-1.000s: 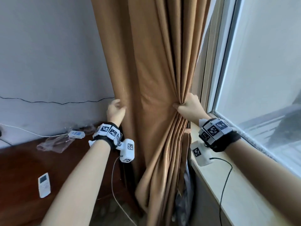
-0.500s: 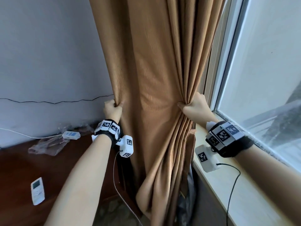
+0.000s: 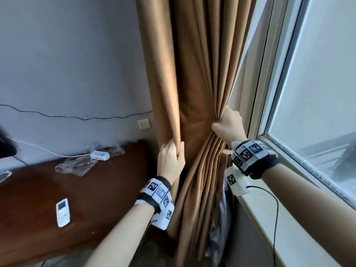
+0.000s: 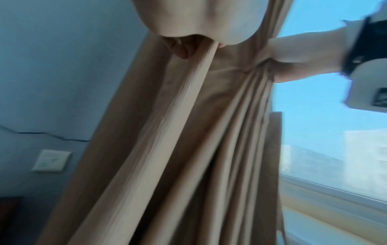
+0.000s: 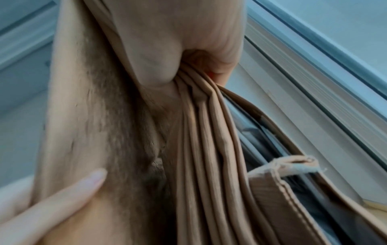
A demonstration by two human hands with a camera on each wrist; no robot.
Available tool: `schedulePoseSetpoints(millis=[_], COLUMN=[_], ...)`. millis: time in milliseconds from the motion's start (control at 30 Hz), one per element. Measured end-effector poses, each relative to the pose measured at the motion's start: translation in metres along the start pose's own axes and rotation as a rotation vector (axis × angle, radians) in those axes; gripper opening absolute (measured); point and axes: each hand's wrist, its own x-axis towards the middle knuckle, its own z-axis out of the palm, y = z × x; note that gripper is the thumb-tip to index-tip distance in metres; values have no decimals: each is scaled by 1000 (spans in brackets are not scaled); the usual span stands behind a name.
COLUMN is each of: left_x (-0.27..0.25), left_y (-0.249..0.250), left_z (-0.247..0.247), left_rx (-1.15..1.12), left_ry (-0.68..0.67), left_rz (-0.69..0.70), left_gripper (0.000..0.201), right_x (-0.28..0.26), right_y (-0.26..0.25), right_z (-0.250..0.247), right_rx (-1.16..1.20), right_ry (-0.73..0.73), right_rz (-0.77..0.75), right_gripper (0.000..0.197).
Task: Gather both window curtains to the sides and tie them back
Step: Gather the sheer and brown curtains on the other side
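A tan-brown curtain (image 3: 192,74) hangs at the left end of the window. My left hand (image 3: 171,157) grips its left edge fold, fingers curled round the cloth; in the left wrist view the fingertips (image 4: 181,51) hook behind that fold of the curtain (image 4: 188,149). My right hand (image 3: 228,126) clutches a bunch of pleats on the window side, higher than the left hand. The right wrist view shows the pleats (image 5: 205,132) squeezed in the right hand (image 5: 173,54). A loose strip of the same cloth (image 5: 278,175) hangs by the frame.
The window glass (image 3: 317,93) and pale sill (image 3: 279,218) run along the right. On the left stands a dark wooden desk (image 3: 38,209) with a white remote (image 3: 62,212), a clear plastic bag (image 3: 77,164) and a white power adapter (image 3: 100,155). A wall socket (image 3: 144,123) sits beside the curtain.
My left hand has carried the curtain's left edge to the right and lower, closer to the right hand, uncovering the wall socket. The right hand keeps its hold on the pleats.
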Motion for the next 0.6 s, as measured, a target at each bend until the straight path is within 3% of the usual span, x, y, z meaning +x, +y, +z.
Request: schedulePoseSetpoints(millis=[167,367,600], left_x=[-1,8,19], left_y=[36,60,63], left_z=[21,38,31], left_rx=[-3,45,-44], left_ry=[-137,-458,-677], left_rz=[32,-97,-110], left_gripper=[14,52,67], right_x=[-10,-14,-9], right_y=[-5,5,9], right_z=[3,-5,-8], right_rx=[23,37,111], right_ry=[-9,-57,-148], right_rz=[-20,-29,-1], right_gripper=[33,25,57])
